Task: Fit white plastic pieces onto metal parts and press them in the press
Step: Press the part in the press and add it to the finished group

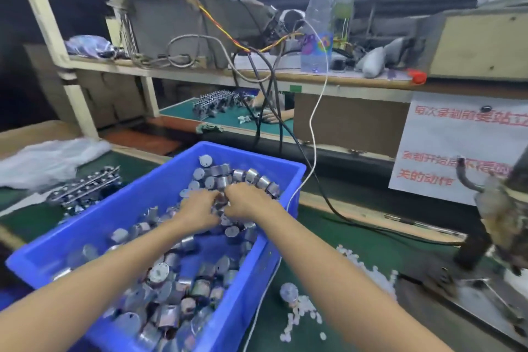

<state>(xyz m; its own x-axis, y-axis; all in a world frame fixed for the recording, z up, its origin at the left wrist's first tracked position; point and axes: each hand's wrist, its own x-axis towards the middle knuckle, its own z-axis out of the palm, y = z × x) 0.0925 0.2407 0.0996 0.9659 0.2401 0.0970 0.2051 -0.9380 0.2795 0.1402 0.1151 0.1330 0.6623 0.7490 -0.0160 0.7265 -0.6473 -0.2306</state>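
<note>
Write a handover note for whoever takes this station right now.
Left hand and right hand: together in the blue bin, fingers curled round metal parts.
White plastic pieces: loose on the green mat, right of the bin.
Press: far right, no hand on it.
Done: grabbing parts. Left: fit pieces, press.

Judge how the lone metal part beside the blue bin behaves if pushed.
The metal part looks like a short, round can, so it may roll. Shiny casing suggests stiff, slippery, heavy for its size. Nearby white plastic pieces would likely scatter.
</note>
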